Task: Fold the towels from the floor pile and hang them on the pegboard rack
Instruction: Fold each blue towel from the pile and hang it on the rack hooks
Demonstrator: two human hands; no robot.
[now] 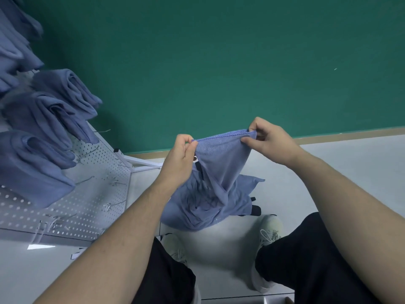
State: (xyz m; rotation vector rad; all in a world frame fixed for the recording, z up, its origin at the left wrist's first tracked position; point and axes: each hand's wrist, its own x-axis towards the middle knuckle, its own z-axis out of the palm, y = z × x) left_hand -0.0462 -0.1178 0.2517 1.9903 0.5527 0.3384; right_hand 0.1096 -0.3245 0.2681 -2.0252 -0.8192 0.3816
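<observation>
While left hand [178,159] and right hand [268,140] pinch blue towel [223,154] edge, pale floor [339,172] meets green wall [219,62].

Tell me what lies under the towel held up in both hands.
Under the held towel lies the floor pile of blue towels on the pale floor. Something black pokes out at its right edge; the rest is covered.

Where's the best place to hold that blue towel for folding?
At the two corners of its stitched top hem, from above, as now: left hand and right hand each pinch one corner of the towel, so the edge stretches straight and the rest hangs free.
</observation>
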